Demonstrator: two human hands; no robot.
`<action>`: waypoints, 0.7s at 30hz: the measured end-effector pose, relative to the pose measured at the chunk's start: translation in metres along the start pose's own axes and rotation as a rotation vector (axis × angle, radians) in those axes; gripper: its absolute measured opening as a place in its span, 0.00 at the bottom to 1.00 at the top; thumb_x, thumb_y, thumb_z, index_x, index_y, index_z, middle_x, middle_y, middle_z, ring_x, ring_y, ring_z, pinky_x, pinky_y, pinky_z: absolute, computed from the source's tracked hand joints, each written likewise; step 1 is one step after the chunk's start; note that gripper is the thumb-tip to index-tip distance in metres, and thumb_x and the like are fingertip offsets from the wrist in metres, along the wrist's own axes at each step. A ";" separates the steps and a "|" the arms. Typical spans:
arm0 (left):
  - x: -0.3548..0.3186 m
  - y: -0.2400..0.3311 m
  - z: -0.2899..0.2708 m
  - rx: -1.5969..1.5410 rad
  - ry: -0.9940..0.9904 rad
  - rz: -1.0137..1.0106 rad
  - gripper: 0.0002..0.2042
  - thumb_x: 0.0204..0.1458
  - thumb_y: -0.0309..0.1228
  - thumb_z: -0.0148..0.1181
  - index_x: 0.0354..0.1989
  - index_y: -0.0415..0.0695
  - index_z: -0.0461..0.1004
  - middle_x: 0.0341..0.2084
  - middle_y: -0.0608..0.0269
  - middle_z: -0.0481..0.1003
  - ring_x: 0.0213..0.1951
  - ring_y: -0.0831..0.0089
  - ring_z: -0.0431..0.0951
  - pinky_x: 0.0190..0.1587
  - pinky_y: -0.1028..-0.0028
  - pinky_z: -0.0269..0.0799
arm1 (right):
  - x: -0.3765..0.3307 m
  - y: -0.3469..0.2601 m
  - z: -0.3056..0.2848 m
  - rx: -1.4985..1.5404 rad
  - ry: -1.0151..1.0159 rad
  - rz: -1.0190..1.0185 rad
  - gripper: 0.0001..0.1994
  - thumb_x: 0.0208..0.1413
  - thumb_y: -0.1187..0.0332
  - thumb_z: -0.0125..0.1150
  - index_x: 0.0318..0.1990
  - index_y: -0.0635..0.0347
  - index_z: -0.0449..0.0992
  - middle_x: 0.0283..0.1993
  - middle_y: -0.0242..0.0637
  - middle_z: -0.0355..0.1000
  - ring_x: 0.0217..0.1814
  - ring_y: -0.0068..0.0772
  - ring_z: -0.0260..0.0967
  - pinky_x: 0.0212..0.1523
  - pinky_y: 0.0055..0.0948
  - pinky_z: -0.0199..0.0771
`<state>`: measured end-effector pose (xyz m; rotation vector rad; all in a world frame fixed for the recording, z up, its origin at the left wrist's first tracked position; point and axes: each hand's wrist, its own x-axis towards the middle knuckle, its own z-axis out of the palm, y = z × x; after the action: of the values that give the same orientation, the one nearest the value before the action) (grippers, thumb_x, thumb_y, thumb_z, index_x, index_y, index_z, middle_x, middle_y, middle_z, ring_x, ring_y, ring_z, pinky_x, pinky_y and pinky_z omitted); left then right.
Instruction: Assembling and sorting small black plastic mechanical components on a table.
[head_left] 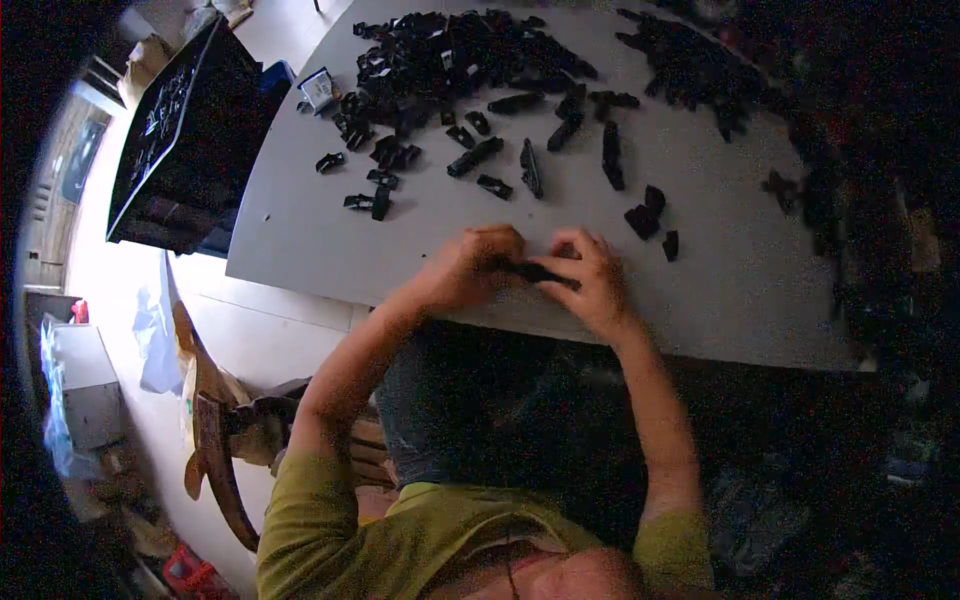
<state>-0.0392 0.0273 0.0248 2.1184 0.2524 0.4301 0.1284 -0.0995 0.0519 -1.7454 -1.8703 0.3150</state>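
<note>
Close to the table's near edge, both hands meet on a dark elongated part. My left hand is closed around its left end, blurred by motion. My right hand pinches the other end between thumb and fingers. What exactly the part is, I cannot make out. Beyond the hands lie similar black parts: a slim upright-lying piece, a longer strip and a small cluster to the right.
A big heap of black pieces covers the far left of the white table; another dark pile lies far right. A small white packet sits by the heap. A black crate stands left of the table, a wooden chair below it.
</note>
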 end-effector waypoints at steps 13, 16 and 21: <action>0.006 -0.005 -0.047 0.291 0.524 -0.112 0.12 0.39 0.22 0.61 0.35 0.39 0.71 0.37 0.55 0.71 0.37 0.59 0.72 0.40 0.73 0.69 | 0.078 -0.004 0.058 -0.181 0.132 0.000 0.22 0.47 0.70 0.58 0.52 0.58 0.64 0.48 0.44 0.63 0.42 0.48 0.66 0.39 0.36 0.70; 0.026 -0.020 -0.048 0.370 0.690 -0.114 0.12 0.41 0.27 0.60 0.36 0.41 0.69 0.35 0.55 0.69 0.40 0.56 0.70 0.41 0.66 0.67 | 0.056 -0.009 0.051 -0.001 0.231 0.083 0.18 0.47 0.74 0.57 0.48 0.59 0.67 0.45 0.41 0.66 0.41 0.42 0.68 0.39 0.33 0.70; 0.025 -0.023 -0.045 0.622 0.484 -0.244 0.14 0.44 0.32 0.57 0.41 0.45 0.70 0.41 0.57 0.69 0.44 0.56 0.68 0.44 0.65 0.66 | 0.001 0.013 0.022 0.396 0.304 0.342 0.13 0.45 0.76 0.58 0.41 0.61 0.69 0.41 0.39 0.68 0.40 0.29 0.68 0.39 0.30 0.69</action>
<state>-0.0348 0.0826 0.0339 2.5029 1.0235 0.7904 0.1275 -0.0920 0.0271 -1.7139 -1.2001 0.4822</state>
